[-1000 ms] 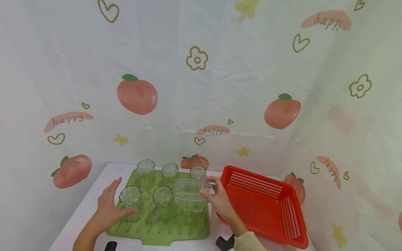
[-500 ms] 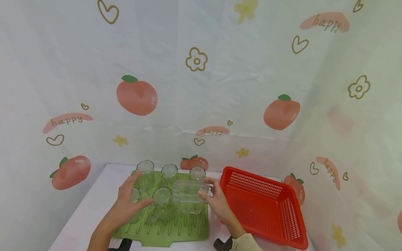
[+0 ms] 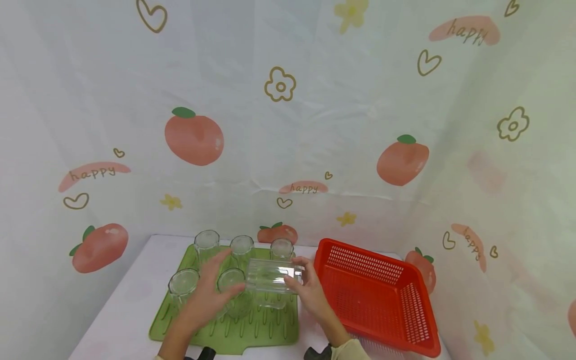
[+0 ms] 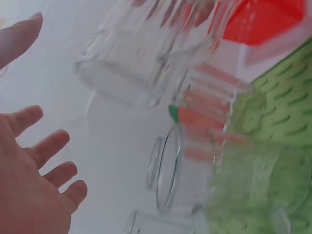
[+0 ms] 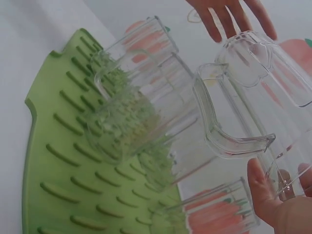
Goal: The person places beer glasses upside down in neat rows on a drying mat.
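A clear glass mug (image 3: 263, 276) is held on its side above the green drying mat (image 3: 270, 332), its handle (image 5: 214, 126) hanging underneath. My right hand (image 3: 312, 290) grips the mug's right end between thumb and fingers. My left hand (image 3: 204, 302) is near the mug's other end, fingers spread and holding nothing. In the left wrist view a gap shows between that hand (image 4: 34, 190) and the tilted mug (image 4: 122, 63). Several more glass mugs stand upside down on the mat, among them a front-left mug (image 3: 183, 285) and a front-middle mug (image 3: 240, 302), partly covered by my left hand.
To the right of the mat sits a red perforated plastic basket (image 3: 360, 325). The white table (image 3: 121, 310) carries both. A printed curtain (image 3: 252, 135) hangs close behind the table and along its sides.
My left hand has moved right, from beside the front-left mug to near the held mug's left end. My right hand and its mug have stayed almost in place.
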A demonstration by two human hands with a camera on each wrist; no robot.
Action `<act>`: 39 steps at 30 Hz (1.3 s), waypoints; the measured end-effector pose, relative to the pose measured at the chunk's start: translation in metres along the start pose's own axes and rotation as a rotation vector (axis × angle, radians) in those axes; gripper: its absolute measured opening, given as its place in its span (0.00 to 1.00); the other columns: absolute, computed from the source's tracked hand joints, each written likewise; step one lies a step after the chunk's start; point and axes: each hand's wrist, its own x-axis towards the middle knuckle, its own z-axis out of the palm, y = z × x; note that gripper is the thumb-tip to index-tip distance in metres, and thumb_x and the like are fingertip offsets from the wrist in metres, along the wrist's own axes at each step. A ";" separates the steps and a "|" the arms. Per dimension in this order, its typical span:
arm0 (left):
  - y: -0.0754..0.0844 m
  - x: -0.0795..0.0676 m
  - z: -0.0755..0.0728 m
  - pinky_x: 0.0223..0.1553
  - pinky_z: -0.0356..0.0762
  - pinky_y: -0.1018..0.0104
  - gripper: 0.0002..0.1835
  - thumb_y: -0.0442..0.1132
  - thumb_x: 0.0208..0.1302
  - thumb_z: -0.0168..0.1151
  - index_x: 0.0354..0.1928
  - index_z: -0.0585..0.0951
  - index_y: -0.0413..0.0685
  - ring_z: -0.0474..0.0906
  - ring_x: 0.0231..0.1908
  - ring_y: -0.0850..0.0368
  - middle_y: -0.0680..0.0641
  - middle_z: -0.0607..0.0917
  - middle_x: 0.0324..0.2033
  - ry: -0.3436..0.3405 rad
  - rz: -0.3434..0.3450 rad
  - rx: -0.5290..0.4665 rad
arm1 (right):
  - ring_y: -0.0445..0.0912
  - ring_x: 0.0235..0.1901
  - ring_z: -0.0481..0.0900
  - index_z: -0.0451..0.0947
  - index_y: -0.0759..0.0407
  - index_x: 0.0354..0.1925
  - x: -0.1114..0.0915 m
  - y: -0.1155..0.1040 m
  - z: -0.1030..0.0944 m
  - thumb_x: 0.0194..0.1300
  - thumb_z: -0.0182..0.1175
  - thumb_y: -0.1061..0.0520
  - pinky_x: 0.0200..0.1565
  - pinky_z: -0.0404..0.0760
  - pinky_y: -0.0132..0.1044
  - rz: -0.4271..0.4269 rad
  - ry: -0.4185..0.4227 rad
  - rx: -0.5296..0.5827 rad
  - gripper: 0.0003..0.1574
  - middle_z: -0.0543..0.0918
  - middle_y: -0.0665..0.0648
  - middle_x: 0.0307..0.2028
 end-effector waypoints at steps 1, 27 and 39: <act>0.002 0.001 0.003 0.62 0.58 0.16 0.45 0.53 0.65 0.70 0.79 0.56 0.66 0.53 0.76 0.31 0.41 0.60 0.78 -0.001 0.007 -0.002 | 0.57 0.62 0.71 0.58 0.64 0.67 0.000 -0.001 0.001 0.72 0.60 0.62 0.53 0.83 0.34 -0.011 -0.004 0.002 0.32 0.64 0.66 0.65; 0.016 0.003 0.049 0.62 0.69 0.27 0.44 0.43 0.62 0.73 0.76 0.60 0.63 0.66 0.70 0.38 0.40 0.67 0.70 0.058 0.082 -0.222 | 0.48 0.65 0.67 0.58 0.64 0.67 -0.011 -0.012 0.013 0.74 0.57 0.64 0.54 0.85 0.35 -0.113 -0.097 0.052 0.29 0.61 0.66 0.67; 0.014 0.003 0.056 0.42 0.84 0.65 0.35 0.45 0.61 0.75 0.67 0.68 0.62 0.75 0.49 0.55 0.46 0.72 0.59 0.070 0.043 -0.220 | 0.56 0.63 0.74 0.59 0.59 0.69 -0.015 -0.011 0.004 0.75 0.60 0.56 0.53 0.84 0.34 0.038 -0.149 -0.106 0.32 0.68 0.63 0.69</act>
